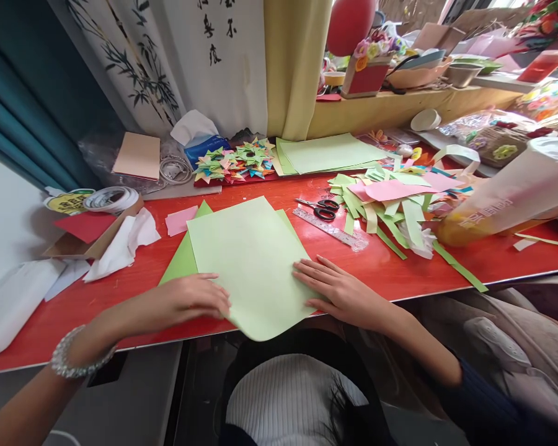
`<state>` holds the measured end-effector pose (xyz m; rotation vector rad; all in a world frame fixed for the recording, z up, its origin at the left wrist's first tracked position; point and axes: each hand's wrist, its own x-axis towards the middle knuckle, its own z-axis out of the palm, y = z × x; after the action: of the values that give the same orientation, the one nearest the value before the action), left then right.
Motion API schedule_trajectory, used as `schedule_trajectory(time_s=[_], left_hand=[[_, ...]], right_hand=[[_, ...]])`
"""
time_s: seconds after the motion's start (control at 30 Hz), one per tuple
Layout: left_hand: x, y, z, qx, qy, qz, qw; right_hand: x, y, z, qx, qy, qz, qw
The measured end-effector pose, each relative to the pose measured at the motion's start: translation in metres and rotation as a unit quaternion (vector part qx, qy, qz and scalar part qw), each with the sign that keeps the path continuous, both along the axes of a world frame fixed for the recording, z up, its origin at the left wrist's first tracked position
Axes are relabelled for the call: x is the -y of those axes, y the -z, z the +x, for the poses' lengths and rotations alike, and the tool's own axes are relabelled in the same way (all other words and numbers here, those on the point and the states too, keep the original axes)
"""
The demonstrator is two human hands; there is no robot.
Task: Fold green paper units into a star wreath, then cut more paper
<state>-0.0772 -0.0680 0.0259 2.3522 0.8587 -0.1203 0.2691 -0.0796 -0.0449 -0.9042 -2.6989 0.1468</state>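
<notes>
While both palms lie flat, the left hand (193, 300) presses spread fingers on the near left edge of the light green sheet (251, 260), and the right hand (337, 291) pins its right edge; neither grips it. Beyond the right fingertips lie scissors (320, 207) and a ruler (328, 228) on the red table (493, 257).

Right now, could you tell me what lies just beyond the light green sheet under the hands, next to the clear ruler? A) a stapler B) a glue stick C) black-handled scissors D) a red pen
C: black-handled scissors lie on the red table beside the clear ruler, just beyond the light green sheet that the left hand and right hand press flat.
</notes>
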Motion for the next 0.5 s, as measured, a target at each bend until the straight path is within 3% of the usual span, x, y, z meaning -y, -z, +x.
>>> schedule_trajectory(time_s=[0.13,0.23,0.37,0.5], left_hand=[[-0.037,-0.011,0.01,0.052,-0.14,0.012,0.989],[-0.067,-0.002,0.027,0.051,-0.209,0.022,0.976],[-0.099,0.019,0.049,0.064,-0.223,0.065,0.971],[-0.114,0.025,0.069,0.052,-0.191,0.112,0.974]], right_hand=[[0.001,0.001,-0.001,-0.016,0.004,-0.017,1.0],[0.003,0.002,0.003,-0.087,0.061,-0.045,0.993],[0.007,-0.003,0.009,-0.184,0.127,-0.015,0.975],[0.01,-0.007,0.004,-0.14,0.049,0.08,0.986]])
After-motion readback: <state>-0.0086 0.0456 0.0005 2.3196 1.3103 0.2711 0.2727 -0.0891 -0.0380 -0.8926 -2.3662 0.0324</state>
